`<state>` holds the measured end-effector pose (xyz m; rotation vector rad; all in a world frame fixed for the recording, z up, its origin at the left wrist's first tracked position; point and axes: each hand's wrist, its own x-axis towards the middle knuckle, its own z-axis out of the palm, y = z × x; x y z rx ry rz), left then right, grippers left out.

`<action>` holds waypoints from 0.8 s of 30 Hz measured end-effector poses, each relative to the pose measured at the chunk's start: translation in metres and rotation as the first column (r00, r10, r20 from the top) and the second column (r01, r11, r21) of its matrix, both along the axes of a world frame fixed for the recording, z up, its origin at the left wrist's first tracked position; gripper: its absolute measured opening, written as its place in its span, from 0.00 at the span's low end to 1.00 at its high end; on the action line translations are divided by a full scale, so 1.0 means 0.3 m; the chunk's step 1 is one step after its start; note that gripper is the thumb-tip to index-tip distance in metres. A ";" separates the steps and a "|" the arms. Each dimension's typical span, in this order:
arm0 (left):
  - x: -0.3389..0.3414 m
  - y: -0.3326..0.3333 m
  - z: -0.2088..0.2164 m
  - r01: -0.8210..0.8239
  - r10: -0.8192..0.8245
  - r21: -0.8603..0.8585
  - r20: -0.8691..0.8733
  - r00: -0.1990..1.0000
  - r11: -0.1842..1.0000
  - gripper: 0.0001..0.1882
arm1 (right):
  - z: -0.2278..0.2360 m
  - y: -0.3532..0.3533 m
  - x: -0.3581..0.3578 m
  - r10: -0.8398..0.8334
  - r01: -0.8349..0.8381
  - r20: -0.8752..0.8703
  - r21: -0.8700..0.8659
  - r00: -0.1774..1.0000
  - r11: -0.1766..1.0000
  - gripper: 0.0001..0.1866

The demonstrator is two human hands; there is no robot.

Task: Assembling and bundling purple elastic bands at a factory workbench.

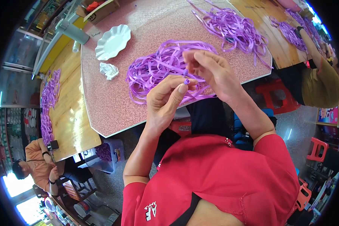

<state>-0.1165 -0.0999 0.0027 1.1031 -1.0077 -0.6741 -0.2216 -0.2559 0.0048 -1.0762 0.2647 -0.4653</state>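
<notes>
Between the thumb and forefinger of my left hand point(164, 98) is a small rolled end of purple ribbon point(187, 81), its round opening turned up. My right hand point(216, 75) hovers just beyond it to the right, fingers loosely curled and apart, with no thing plainly gripped in them. Under and behind both hands lies a large loose heap of purple ribbon point(150, 71) on the pink speckled table point(105, 101). Whether a strand runs from the rolled end down into the heap is hard to make out.
A white scalloped plate point(113, 42), a crumpled tissue point(109, 71) and a grey-green tumbler point(72, 32) stand at the left. Another ribbon pile point(233, 28) lies far right. Co-workers sit at both sides: one in orange point(41, 162), another's arm point(310, 47) near more ribbon.
</notes>
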 end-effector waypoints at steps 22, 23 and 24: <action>0.392 0.351 0.020 -0.502 0.274 -0.292 -0.569 0.775 0.814 0.18 | 0.010 -0.445 -0.353 -0.445 0.310 0.436 0.347 0.782 0.885 0.12; 0.440 0.377 -0.009 -0.596 0.318 -0.266 -0.646 0.694 0.758 0.16 | 0.026 -0.457 -0.388 -0.690 0.544 0.322 0.438 0.648 0.716 0.11; 0.479 0.414 -0.036 -0.689 0.371 -0.229 -0.705 0.605 0.688 0.14 | 0.019 -0.478 -0.407 -0.868 0.713 0.190 0.506 0.458 0.486 0.11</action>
